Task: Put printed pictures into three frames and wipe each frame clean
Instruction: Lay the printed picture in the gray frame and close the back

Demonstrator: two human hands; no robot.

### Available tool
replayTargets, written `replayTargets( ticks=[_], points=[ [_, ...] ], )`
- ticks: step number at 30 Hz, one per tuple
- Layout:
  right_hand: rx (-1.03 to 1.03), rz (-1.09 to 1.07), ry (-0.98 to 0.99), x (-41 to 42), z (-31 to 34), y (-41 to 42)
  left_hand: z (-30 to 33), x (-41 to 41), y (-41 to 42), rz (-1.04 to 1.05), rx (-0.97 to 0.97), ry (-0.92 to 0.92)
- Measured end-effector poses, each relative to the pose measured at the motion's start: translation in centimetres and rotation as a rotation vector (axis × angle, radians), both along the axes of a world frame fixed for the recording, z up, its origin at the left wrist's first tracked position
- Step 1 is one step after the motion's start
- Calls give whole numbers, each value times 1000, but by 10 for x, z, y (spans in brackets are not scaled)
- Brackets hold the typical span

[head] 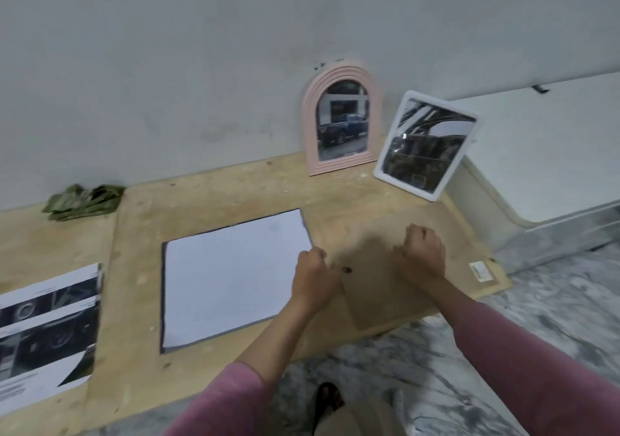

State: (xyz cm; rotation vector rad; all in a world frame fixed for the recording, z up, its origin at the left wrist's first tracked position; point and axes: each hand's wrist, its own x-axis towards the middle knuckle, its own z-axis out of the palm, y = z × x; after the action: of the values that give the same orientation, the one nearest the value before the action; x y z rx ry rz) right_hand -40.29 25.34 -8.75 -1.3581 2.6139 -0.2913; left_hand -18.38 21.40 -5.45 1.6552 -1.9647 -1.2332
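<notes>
A brown backing board (379,298) lies at the right end of the wooden board (214,201). My left hand (313,276) grips its left edge with curled fingers, and my right hand (424,254) grips its far right edge. Just left of it, a dark-edged frame (163,298) lies flat with a white sheet (235,278) covering it. A pink arched frame (310,127) holding a truck picture leans against the wall. Beside that, a white rectangular frame (389,147) with a picture stands tilted. A sheet of printed pictures (47,331) lies at the left.
A crumpled green cloth (82,201) sits by the wall at the back left. A white unit (543,160) stands right of the wooden board. A small white tag (481,270) lies near the board's right corner. Marble floor and a sandalled foot (328,398) are below.
</notes>
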Motion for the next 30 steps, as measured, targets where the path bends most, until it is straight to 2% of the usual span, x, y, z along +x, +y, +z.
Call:
replayTargets(
  ticks=[3, 7, 10, 16, 19, 24, 30],
  points=[
    [91, -272, -67, -39, 10, 10, 7, -41, 8, 79, 322, 37],
    [201, -402, -111, -74, 9, 20, 7, -75, 18, 227, 439, -99],
    [188, -429, -119, -85, 7, 24, 12, -87, 19, 353, 506, -193],
    [79, -428, -180, -90, 8, 27, 5, -88, 11, 480, 627, 28],
    [105, -529, -201, -98, 12, 31, 2, -84, 11, 470, 618, 17],
    [38, -635, -220, -95, 19, 35, 5, -74, 15, 444, 494, -65],
    [-58, -574, -225, -52, 32, 15, 15, -27, -1, 541, 239, 39]
  ],
)
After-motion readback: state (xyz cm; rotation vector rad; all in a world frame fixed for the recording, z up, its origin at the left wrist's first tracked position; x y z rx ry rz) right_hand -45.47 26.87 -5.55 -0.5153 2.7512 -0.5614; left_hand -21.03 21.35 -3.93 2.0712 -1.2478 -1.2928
